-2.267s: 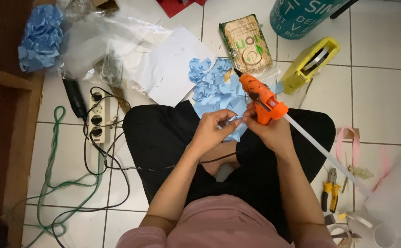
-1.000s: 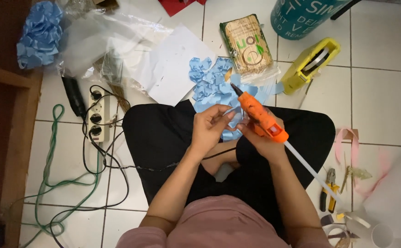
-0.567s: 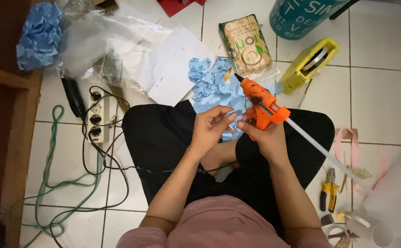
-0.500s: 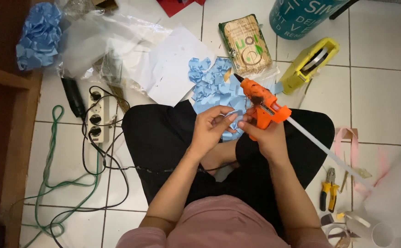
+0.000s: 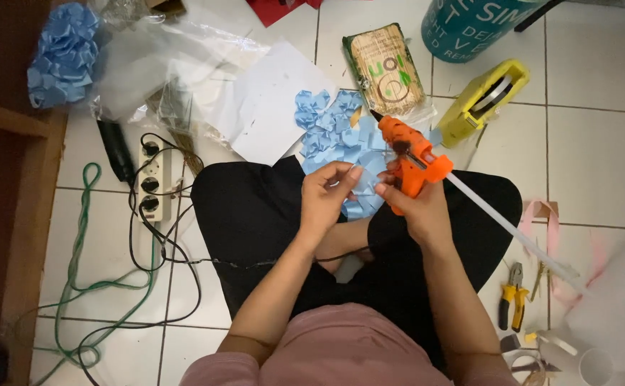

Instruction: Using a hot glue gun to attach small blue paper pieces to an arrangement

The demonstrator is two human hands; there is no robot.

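since half a second ago almost nothing has shifted: glue gun [image 5: 411,159] stays tilted nozzle up-left, both hands stay over the lap. a second ago the gun sat lower and pointed more steeply; it has swung back up. right hand [image 5: 416,204] is closed around the orange glue gun's handle, finger at the trigger area. clear glue stick [image 5: 513,232] juts out the back, running down-right over the right knee toward the floor. left hand [image 5: 327,194] pinches a small pale blue paper piece [image 5: 359,179] between thumb and fingertips, just beside the gun body; whether nozzle touches the piece cannot be told. hands sit close together, nearly touching. just beyond them, a pile of blue folded paper petals [image 5: 327,129] lies on the white tiled floor [image 5: 591,143], partly on a white sheet [image 5: 273,96]. near that: a wrapped pack with a brown label [image 5: 387,71], yellow tape dispenser [image 5: 483,100], teal cylindrical container [image 5: 470,25]. left side: white power strip [image 5: 151,179] with black cables, green cord [image 5: 76,286], blue paper flower ball [image 5: 62,53] next to clear plastic bags [image 5: 155,61]. right of the knee: yellow-handled pliers [image 5: 513,300], pink ribbon [image 5: 541,214].
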